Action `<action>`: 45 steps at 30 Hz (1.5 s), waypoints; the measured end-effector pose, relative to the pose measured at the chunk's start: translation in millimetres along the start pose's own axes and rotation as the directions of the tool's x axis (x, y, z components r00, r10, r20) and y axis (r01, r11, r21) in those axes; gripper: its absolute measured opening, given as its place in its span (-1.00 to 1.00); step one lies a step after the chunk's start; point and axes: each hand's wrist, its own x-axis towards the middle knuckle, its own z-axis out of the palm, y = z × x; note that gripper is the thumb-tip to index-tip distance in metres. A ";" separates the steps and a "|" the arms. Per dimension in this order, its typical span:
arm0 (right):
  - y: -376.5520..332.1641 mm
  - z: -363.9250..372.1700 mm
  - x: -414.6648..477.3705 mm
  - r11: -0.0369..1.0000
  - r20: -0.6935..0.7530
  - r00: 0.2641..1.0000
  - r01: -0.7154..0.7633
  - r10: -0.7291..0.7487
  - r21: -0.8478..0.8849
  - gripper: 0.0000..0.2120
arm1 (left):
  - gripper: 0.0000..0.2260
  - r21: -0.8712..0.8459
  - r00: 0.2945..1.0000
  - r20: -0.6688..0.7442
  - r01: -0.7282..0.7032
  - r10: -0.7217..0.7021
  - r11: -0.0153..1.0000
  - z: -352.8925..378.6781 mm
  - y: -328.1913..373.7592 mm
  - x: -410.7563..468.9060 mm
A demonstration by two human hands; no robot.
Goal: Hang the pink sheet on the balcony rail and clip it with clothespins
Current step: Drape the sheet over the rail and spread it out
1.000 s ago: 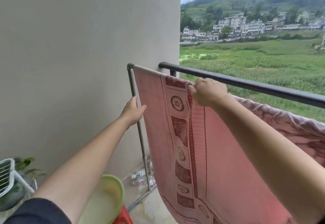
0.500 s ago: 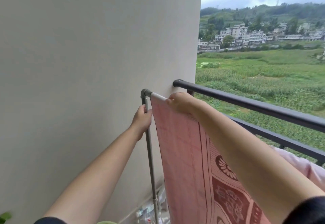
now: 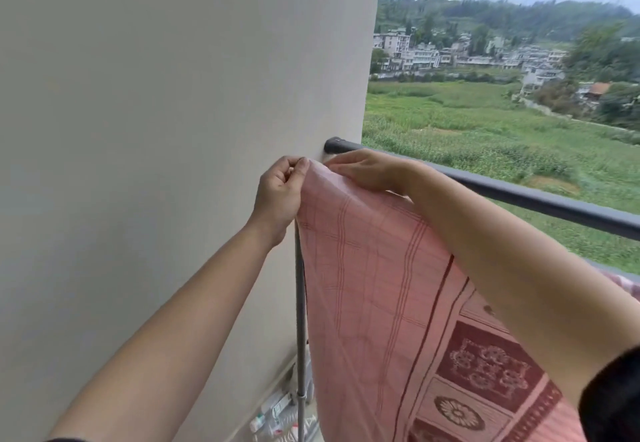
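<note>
The pink sheet (image 3: 374,289), checked with dark red flower panels lower down, hangs over a thin rack bar close to the wall. My left hand (image 3: 278,195) pinches its top left corner at the end of the bar. My right hand (image 3: 370,171) lies flat on the sheet's top edge just to the right, fingers pointing left. The dark balcony rail (image 3: 540,200) runs from the wall to the right, behind my right arm. No clothespin shows.
A grey rack post (image 3: 300,330) stands upright beside the beige wall (image 3: 156,164). Several small bottles and packets (image 3: 277,410) lie on the floor at its foot. Beyond the rail are green fields and distant houses.
My left hand has risen from the rack post to the sheet's top corner and pinched it. My right hand has opened flat on the top edge. The view has shifted closer.
</note>
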 end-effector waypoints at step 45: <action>44.7 10.0 -128.6 0.586 -0.398 0.900 -0.228 -0.177 -0.777 -0.39 | -0.50 0.520 0.834 -0.442 0.538 -0.330 0.664 -10.9 -34.8 72.3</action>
